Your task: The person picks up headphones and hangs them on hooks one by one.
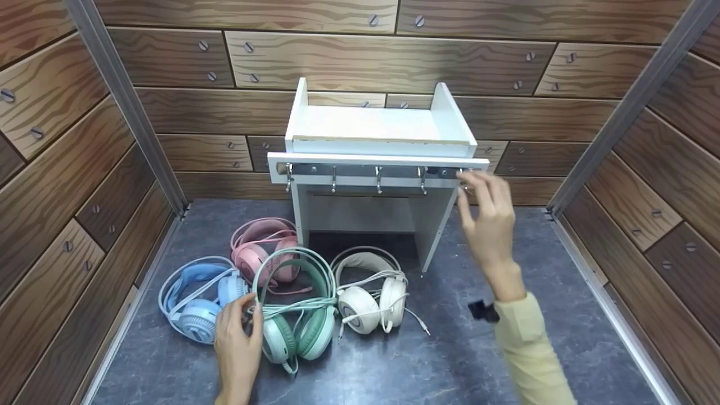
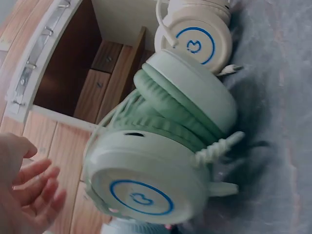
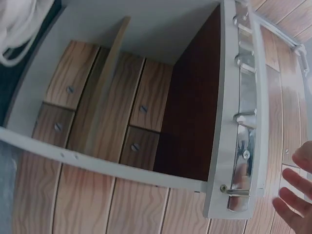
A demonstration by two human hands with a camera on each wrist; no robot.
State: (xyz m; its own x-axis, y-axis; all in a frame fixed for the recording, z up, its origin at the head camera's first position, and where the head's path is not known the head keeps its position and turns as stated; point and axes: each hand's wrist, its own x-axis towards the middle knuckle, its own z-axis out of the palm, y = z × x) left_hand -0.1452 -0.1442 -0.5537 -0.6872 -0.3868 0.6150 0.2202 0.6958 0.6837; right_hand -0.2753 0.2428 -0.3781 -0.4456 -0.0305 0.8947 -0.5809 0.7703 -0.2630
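Mint green headphones [image 1: 322, 332] with a bundled cable stand on the grey floor in the head view. My left hand [image 1: 239, 337] is beside their left ear cup. The left wrist view has its loosely bent fingers [image 2: 41, 187] apart from the green ear cup [image 2: 146, 180], holding nothing. My right hand [image 1: 488, 219] is raised by the right end of a white hook rail [image 1: 378, 160]. In the right wrist view the fingers [image 3: 288, 207] are spread, with a gap to the end hook [image 3: 237, 193]. Bare metal hooks [image 1: 378, 179] line the rail.
Blue headphones [image 1: 198, 320], pink headphones [image 1: 250, 260] and white headphones [image 1: 360, 309] lie around the green pair. Behind them stands a white shelf unit [image 1: 439, 230] that carries the rail. Wood-patterned walls [image 1: 388, 62] with metal corner posts [image 1: 126, 101] enclose the floor.
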